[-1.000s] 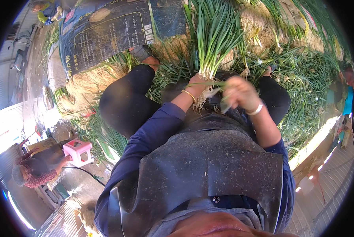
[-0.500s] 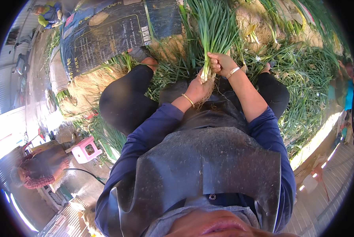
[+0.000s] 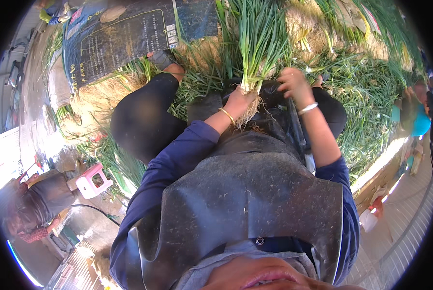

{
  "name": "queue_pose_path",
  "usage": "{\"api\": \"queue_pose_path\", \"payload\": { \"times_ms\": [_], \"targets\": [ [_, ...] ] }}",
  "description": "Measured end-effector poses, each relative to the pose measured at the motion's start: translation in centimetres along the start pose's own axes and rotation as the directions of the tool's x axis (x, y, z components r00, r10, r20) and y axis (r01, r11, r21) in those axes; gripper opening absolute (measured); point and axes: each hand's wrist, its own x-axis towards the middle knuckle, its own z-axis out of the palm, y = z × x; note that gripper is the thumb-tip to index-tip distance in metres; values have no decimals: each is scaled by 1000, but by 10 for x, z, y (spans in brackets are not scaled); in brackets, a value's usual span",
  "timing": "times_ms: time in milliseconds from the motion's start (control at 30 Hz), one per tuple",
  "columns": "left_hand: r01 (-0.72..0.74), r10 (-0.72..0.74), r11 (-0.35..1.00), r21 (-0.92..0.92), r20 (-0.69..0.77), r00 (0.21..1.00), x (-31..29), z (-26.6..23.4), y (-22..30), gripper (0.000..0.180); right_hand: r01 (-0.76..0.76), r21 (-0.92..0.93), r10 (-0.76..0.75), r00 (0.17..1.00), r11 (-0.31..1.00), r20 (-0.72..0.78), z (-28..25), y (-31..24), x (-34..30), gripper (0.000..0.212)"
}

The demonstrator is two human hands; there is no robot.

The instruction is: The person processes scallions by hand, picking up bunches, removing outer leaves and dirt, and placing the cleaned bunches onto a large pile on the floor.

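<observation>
Above my apron-covered lap, my left hand [image 3: 239,102] is closed round the lower end of a bunch of green onions [image 3: 260,41]. Their long green leaves point away from me, and the pale stringy roots [image 3: 248,113] hang below my fingers toward the apron. To the right of the bunch is my right hand [image 3: 296,87], apart from it, slightly smeared, with its fingers loosely bent and spread. I see nothing in that hand.
Loose green leaves [image 3: 366,106] cover the ground at right. Root-covered bundles [image 3: 105,104] lie at left beneath a dark printed sheet [image 3: 129,43]. A pink stool [image 3: 93,181] and a person [image 3: 37,208] are at lower left; another person [image 3: 419,101] is at far right.
My right hand has let go of the bunch and moved right, away from it. My left hand still holds it, and the leaves have shifted slightly left.
</observation>
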Motion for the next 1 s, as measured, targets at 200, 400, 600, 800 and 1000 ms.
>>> {"api": "queue_pose_path", "payload": {
  "times_ms": [200, 400, 600, 800, 1000],
  "targets": [
    [127, -137, 951, -282, -16, 990, -3, -8, -13, 22, 707, -402, -609, 706, 582, 362, 72, 0, -20, 17],
    [312, -398, 690, -653, 18, 917, -10, -14, 15, 21, 246, 140, -167, 892, 959, -420, 0, -30, -16, 40],
    [196, -209, 939, -283, -18, 978, -8, 11, 10, 22, -323, 281, 276, 941, 904, 195, 42, 8, 38, 19],
    [185, -256, 864, -469, -92, 962, -14, 9, -1, 27, -94, 475, 116, 993, 875, -17, 56, 29, 48, 19],
    [63, -72, 990, -126, -69, 995, -4, 16, -25, 29, 32, 94, -16, 986, 995, -168, 47, 26, 19, 23]
  ]
}}
